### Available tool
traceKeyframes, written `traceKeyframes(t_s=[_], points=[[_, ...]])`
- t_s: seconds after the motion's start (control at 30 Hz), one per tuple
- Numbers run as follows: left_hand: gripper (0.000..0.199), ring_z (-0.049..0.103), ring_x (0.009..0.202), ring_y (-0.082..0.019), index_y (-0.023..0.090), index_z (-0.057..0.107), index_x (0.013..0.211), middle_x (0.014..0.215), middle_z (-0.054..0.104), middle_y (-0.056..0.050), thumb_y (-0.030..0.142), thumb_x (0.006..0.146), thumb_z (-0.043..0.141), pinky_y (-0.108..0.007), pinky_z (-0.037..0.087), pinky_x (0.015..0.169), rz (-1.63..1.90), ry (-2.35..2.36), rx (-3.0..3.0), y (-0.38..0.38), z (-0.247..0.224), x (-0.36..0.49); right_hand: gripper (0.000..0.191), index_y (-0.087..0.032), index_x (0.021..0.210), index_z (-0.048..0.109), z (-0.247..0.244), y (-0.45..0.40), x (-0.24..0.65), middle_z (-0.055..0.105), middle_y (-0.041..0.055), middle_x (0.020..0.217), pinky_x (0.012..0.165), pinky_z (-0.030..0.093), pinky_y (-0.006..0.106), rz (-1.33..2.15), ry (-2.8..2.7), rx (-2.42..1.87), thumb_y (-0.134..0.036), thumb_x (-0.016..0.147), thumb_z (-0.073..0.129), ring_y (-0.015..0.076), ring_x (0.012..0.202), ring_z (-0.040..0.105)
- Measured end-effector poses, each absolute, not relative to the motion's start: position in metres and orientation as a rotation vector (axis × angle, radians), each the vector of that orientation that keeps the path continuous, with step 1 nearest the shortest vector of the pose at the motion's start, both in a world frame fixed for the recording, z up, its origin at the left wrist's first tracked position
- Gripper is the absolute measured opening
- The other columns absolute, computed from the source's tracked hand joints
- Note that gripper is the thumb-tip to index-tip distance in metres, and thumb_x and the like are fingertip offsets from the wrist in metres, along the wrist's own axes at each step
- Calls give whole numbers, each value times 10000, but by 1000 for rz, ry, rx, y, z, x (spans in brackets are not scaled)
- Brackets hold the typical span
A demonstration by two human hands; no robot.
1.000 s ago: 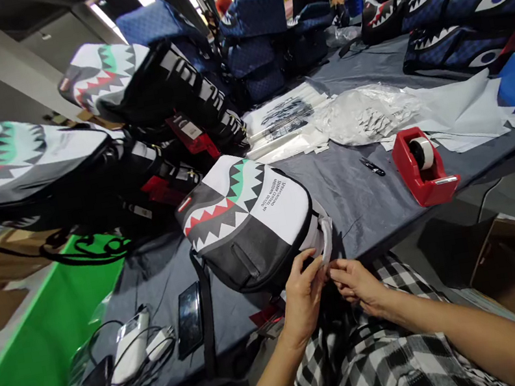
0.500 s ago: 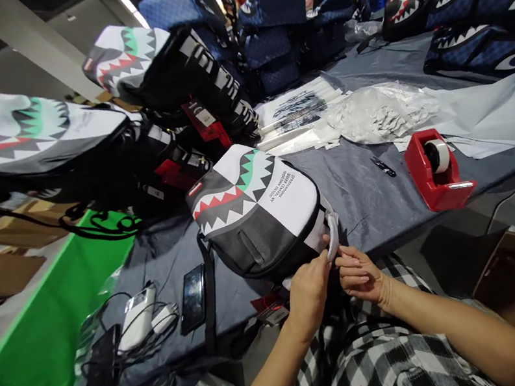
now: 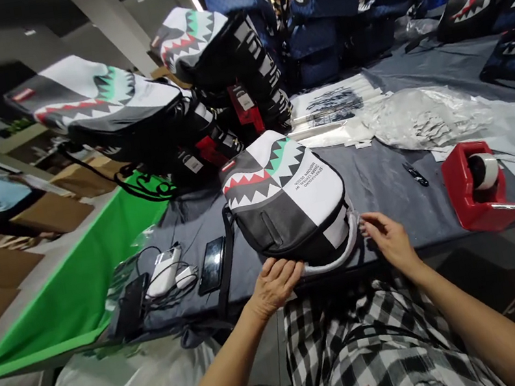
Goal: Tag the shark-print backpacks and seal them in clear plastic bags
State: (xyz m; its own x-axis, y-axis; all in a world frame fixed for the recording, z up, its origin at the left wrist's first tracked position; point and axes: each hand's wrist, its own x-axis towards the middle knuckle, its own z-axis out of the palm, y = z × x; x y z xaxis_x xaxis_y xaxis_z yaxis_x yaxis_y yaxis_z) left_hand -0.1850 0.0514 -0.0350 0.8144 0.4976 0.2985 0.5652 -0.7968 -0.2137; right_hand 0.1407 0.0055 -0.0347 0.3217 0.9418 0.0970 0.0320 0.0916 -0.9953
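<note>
A backpack (image 3: 288,201) with a shark-mouth print in grey, white, red and green lies on the dark cloth-covered table near its front edge. Its wrapped, pale handle (image 3: 336,263) curves along the near side. My left hand (image 3: 278,282) is closed at the left end of that handle, fingers together against the bag's lower edge. At the handle's right end, my right hand (image 3: 385,234) pinches something thin and clear, perhaps the end of the plastic wrapping; it is too small to make out.
A red tape dispenser (image 3: 479,192) and a small black cutter (image 3: 416,174) lie to the right. Left of the bag are a phone (image 3: 212,264) and white chargers (image 3: 165,272). Stacked bags (image 3: 94,102) and plastic wrapping (image 3: 422,116) lie behind. People are in the background.
My hands have moved apart, the left one leftward along the bag's near edge and the right one to the right. The handle now shows as a long curve. The view has shifted left.
</note>
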Motion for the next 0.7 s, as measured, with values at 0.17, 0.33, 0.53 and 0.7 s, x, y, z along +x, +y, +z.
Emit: traceKeyframes(t_s=[0.17,0.33,0.53,0.7], points=[[284,656,977,-204,193,660,1119,998,745,-77,180,858,549,-373,459,995,-740,-666,-2585,26,-17,-152,328,-229,999,715,-25,24,137,678,91,1020,818,568,380,839,-1205,-1390,-472,779,699,231,906,656],[198,622,862,-188,134,635,1091,919,706,-77,180,927,535,-340,481,837,-839,-508,-2658,15,-5,-113,297,-176,735,643,-19,54,145,635,29,691,622,529,303,1170,-1177,-1527,-410,629,792,168,645,605],[174,615,875,-162,164,646,1074,911,689,-41,165,959,515,-332,475,894,-990,-565,-2558,22,3,-110,328,-215,481,418,-22,82,140,408,-44,434,444,385,220,1557,-952,-1581,-282,556,730,72,424,383],[318,576,1161,-260,247,609,1218,1205,627,-99,275,901,625,-458,458,1028,-1509,-1314,-2116,36,-7,-143,320,-252,505,308,-35,85,138,359,-42,481,470,402,251,1644,-919,-1641,-370,523,604,83,421,352]])
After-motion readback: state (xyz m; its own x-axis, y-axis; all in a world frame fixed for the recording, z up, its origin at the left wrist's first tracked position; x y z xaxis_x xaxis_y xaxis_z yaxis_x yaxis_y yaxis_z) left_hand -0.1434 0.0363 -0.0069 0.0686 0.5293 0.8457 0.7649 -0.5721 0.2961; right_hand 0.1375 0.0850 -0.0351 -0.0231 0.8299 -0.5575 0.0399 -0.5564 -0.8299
